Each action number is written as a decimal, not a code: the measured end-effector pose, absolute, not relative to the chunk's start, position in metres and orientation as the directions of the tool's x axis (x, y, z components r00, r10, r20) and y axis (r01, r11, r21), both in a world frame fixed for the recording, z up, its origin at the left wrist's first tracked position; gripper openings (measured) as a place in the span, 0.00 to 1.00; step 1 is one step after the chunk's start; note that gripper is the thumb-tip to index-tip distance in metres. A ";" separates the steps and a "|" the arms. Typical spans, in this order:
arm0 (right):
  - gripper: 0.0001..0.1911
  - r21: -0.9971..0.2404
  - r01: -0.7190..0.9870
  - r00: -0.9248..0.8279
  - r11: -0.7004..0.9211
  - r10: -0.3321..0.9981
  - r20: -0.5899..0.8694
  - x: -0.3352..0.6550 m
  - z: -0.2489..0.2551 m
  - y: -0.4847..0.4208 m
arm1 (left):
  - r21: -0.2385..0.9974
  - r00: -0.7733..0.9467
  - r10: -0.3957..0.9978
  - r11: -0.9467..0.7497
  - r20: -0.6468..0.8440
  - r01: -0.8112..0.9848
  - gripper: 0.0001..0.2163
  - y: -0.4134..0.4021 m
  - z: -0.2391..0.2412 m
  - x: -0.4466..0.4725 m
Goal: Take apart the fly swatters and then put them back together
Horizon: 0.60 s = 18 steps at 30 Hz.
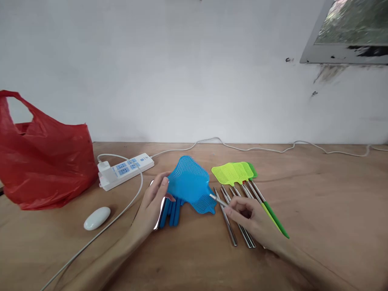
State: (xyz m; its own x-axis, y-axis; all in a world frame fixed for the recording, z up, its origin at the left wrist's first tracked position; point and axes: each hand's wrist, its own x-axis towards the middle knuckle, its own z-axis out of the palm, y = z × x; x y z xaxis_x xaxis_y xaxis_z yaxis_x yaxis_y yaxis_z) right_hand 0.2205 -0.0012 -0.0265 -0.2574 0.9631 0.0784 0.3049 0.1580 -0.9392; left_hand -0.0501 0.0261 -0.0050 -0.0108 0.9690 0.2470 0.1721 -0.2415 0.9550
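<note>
My left hand (pixel 156 198) pinches the left edge of a blue fly swatter head (pixel 189 184), raised over the table. My right hand (pixel 248 216) grips a thin metal rod (pixel 220 201), whose tip meets the narrow neck of that head; whether it sits inside, I cannot tell. Another blue mesh head (pixel 203 203) lies underneath. Several blue handles (pixel 172 212) rest beside my left fingers, next to a phone (pixel 159 216) partly hidden by that hand. Loose metal rods (pixel 228 226) lie below my right hand.
Yellow-green swatters (pixel 226 173) and a green one lie to the right, one with a green handle (pixel 276 220). On the left are a red plastic bag (pixel 45 157), a white power strip (pixel 129 171) with cables, and a white mouse (pixel 97 218). A wall stands behind.
</note>
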 end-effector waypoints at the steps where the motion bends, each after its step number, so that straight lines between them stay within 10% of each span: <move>1: 0.24 -0.957 0.263 -0.227 0.118 0.972 0.057 0.222 -0.027 0.000 | 0.958 -0.047 0.967 -0.242 0.251 0.154 0.23 0.027 -0.006 -0.050; 6: 0.25 -0.998 0.044 -0.104 -0.036 0.994 -0.040 0.230 -0.034 0.010 | 0.859 0.097 0.952 -0.305 0.291 0.410 0.16 0.025 -0.019 -0.046; 13: 0.24 -0.997 -0.049 -0.052 -0.057 0.997 -0.055 0.228 -0.031 0.009 | 0.246 0.296 0.896 -0.385 0.332 0.890 0.09 0.020 -0.029 -0.046; 18: 0.21 -0.997 -0.057 -0.142 -0.055 0.989 -0.047 0.230 -0.035 0.007 | 0.085 0.224 0.942 -0.251 0.248 0.964 0.08 0.022 -0.031 -0.051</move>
State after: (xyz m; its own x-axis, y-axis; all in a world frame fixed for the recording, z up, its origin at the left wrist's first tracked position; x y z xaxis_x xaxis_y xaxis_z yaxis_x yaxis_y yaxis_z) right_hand 0.2298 0.0072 -0.0352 -0.1423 0.9887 -0.0468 -0.0570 -0.0554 -0.9968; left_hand -0.0513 0.0225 -0.0306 0.2238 0.9425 0.2482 0.9642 -0.2513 0.0848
